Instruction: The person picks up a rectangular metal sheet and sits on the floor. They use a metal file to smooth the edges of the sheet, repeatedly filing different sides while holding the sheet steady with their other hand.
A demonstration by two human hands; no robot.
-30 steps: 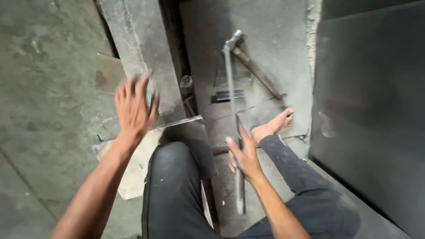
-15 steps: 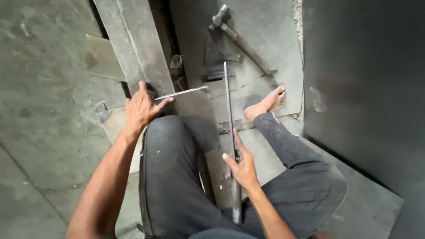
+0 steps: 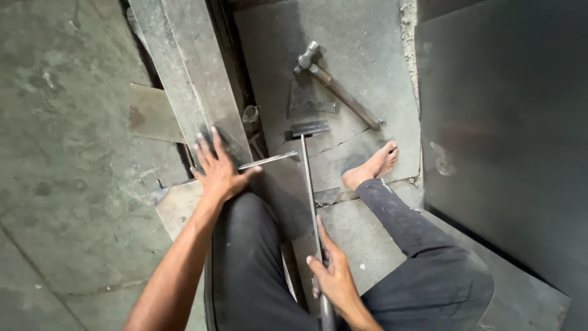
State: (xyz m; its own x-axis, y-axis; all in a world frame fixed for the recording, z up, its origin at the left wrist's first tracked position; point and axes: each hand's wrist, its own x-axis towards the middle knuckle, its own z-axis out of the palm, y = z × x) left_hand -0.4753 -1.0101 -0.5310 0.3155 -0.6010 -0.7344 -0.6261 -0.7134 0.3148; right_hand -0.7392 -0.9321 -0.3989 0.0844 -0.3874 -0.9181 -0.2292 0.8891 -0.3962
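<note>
My left hand [image 3: 218, 167] lies flat, fingers spread, on a long grey metal sheet [image 3: 184, 67] where it meets a thin metal strip [image 3: 269, 161]. My right hand [image 3: 334, 279] grips the lower end of a long thin metal rod [image 3: 308, 190] that has a flat dark head [image 3: 309, 129] resting on the floor. My knees in dark trousers sit between the two hands, and my bare foot [image 3: 370, 165] rests on the concrete beside the rod.
A hammer [image 3: 337, 86] with a wooden handle lies on the concrete beyond the rod's head, next to a small flat metal piece [image 3: 309, 101]. A large dark metal plate [image 3: 508, 135] fills the right side. Cracked concrete floor [image 3: 67, 184] lies at left.
My left hand came down from the air onto the metal sheet. My right hand slid lower along the rod, and the view shifted so the hammer sits farther from the rod's head.
</note>
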